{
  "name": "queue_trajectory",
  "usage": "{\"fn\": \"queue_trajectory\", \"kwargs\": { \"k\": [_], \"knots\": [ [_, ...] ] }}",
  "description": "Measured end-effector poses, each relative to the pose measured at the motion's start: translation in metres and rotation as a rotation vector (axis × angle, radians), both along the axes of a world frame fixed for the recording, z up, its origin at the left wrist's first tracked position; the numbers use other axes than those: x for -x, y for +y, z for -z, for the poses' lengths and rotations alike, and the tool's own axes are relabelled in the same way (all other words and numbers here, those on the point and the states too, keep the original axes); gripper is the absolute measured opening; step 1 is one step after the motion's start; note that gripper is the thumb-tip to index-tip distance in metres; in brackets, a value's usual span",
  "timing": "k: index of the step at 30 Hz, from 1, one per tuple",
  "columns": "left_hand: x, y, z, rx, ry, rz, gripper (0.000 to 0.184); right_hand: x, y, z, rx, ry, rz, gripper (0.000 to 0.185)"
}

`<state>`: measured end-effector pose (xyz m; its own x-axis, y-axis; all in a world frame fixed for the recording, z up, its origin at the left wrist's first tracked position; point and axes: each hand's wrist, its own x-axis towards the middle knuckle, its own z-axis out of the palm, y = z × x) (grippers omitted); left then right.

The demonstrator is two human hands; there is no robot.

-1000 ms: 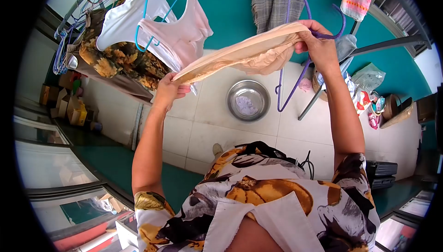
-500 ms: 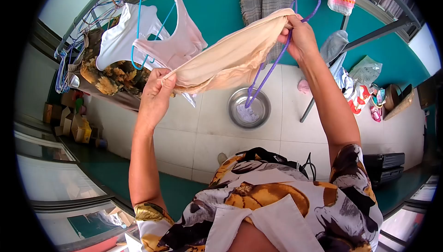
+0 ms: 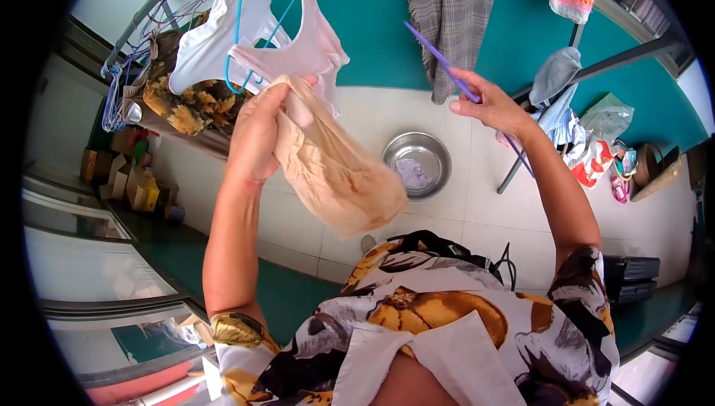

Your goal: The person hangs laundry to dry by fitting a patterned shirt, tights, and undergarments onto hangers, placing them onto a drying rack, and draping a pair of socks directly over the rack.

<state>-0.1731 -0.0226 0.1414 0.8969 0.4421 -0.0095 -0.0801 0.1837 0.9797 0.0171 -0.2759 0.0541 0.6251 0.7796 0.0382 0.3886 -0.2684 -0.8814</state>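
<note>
My left hand (image 3: 257, 132) is closed on one end of a thin beige piece of underwear (image 3: 331, 168), which hangs down loosely to the right. In my right hand (image 3: 493, 110) is a purple clothes hanger (image 3: 436, 55), seen nearly edge-on, with one end pointing up and left and the other passing behind my forearm. The hanger and the underwear are apart. Just beyond my left hand, a pale pink tank top (image 3: 298, 49) hangs on a blue hanger (image 3: 238, 34). On the floor between my hands stands a metal basin (image 3: 445, 183) holding a small, wet-looking pale cloth (image 3: 411, 173).
A white top (image 3: 216, 45) and a leaf-patterned garment (image 3: 197, 112) hang at left, near several bunched hangers (image 3: 115, 101). A grey plaid cloth (image 3: 454, 26) hangs ahead. A metal rack leg (image 3: 514, 173), bags (image 3: 596, 157) and a black case (image 3: 629, 279) are at right.
My right hand has let go of the underwear and moved right and down with the purple hanger, which has turned. The underwear, stretched between both hands before, now droops from my left hand.
</note>
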Motion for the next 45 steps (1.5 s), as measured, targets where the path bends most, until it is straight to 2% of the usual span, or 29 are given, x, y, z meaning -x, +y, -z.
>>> {"fn": "queue_trajectory", "kwargs": {
  "k": [3,7,9,10,11,12,15,18,21,25,28,30,32,34,35,38,42,45],
  "knots": [
    [-0.005,-0.006,-0.002,-0.020,0.072,0.026,0.036,0.011,0.000,0.013,-0.305,0.061,0.346,0.035],
    [0.009,0.018,-0.010,-0.143,0.149,0.135,0.039,0.044,-0.009,0.009,-0.425,0.089,0.347,0.031],
    [0.018,0.028,-0.017,-0.214,0.152,0.083,0.038,0.059,-0.006,-0.001,-0.641,0.012,0.248,0.029],
    [0.021,0.029,-0.021,-0.274,0.142,0.042,0.038,0.062,-0.002,-0.009,-0.648,0.023,0.246,0.029],
    [0.023,0.029,-0.024,-0.213,0.096,-0.006,0.028,0.065,0.001,-0.020,-0.807,0.129,0.130,0.024],
    [0.025,0.030,-0.027,-0.220,0.098,-0.007,0.028,0.067,0.005,-0.031,-0.962,0.230,0.013,0.019],
    [0.024,0.026,-0.036,-0.170,0.085,-0.062,0.028,0.068,0.025,-0.066,-1.102,0.256,-0.171,0.018],
    [0.021,0.030,-0.036,-0.109,0.079,-0.038,0.030,0.071,0.040,-0.097,-1.073,0.244,-0.281,0.023],
    [0.013,0.010,-0.041,-0.104,0.052,-0.067,0.031,0.072,0.052,-0.098,-1.107,0.353,-0.305,0.032],
    [0.004,0.004,-0.042,-0.091,0.032,-0.083,0.030,0.069,0.056,-0.090,-1.103,0.308,-0.288,0.034],
    [0.004,0.004,-0.044,-0.073,0.004,-0.025,0.030,0.055,0.052,-0.085,-1.177,0.274,-0.396,0.035],
    [0.004,0.003,-0.049,-0.124,-0.027,-0.003,0.029,0.046,0.048,-0.091,-1.361,0.296,-0.545,0.037],
    [0.005,0.003,-0.055,-0.125,-0.056,0.045,0.028,0.045,0.036,-0.100,-1.417,0.330,-0.534,0.036],
    [0.003,-0.007,-0.066,-0.180,-0.095,0.006,0.028,0.044,0.030,-0.105,-1.276,0.244,-0.284,0.034],
    [0.004,0.002,-0.068,-0.182,-0.106,0.092,0.028,0.044,0.027,-0.105,-1.205,0.232,-0.180,0.035],
    [0.004,0.002,-0.078,-0.167,-0.138,0.157,0.028,0.053,0.038,-0.104,-1.106,0.166,-0.113,0.033],
    [0.006,0.010,-0.088,-0.121,-0.165,0.203,0.029,0.055,0.039,-0.104,-1.226,0.197,-0.128,0.033],
    [0.008,-0.013,-0.085,-0.218,-0.159,0.090,0.029,0.056,0.006,-0.104,-1.354,0.051,-0.199,0.035]
  ]
}}
